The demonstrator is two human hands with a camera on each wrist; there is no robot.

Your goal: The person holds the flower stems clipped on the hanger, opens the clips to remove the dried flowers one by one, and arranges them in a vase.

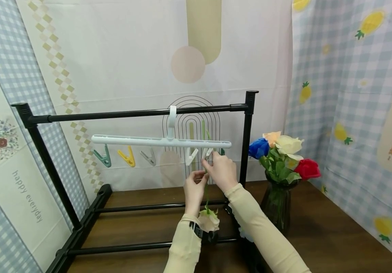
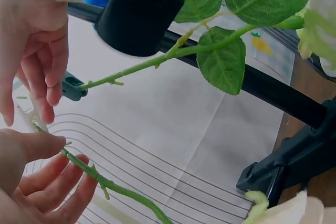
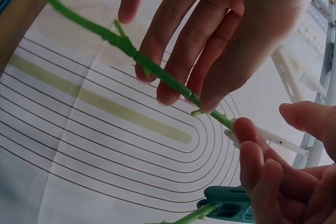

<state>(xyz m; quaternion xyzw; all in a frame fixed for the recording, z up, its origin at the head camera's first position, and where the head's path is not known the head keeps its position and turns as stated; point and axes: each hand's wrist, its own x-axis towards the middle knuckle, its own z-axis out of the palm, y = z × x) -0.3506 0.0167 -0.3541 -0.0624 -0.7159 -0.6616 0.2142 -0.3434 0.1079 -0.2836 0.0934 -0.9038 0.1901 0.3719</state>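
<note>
My left hand [image 1: 195,189] pinches the thin green stem of an artificial rose [image 1: 208,220], whose pale cream bloom hangs head down. Above it, my right hand [image 1: 222,170] has its thumb and fingers around a white clothespin [image 1: 207,152] under a pale hanger [image 1: 161,141]. In the right wrist view, the stem [image 3: 163,77] runs past the left fingers to the clothespin's nose, close to the right fingertips; whether it is clamped cannot be told. Beside this, a dark green clothespin [image 2: 73,86] holds another leafy stem [image 2: 142,66].
The hanger hooks over a black rack's top bar [image 1: 114,115]. Along it hang green [image 1: 104,157], yellow [image 1: 127,157], grey [image 1: 149,157] and white [image 1: 191,156] clothespins. A dark glass vase [image 1: 277,204] with blue, peach, cream and red flowers stands right of the rack on the brown table [image 1: 335,235].
</note>
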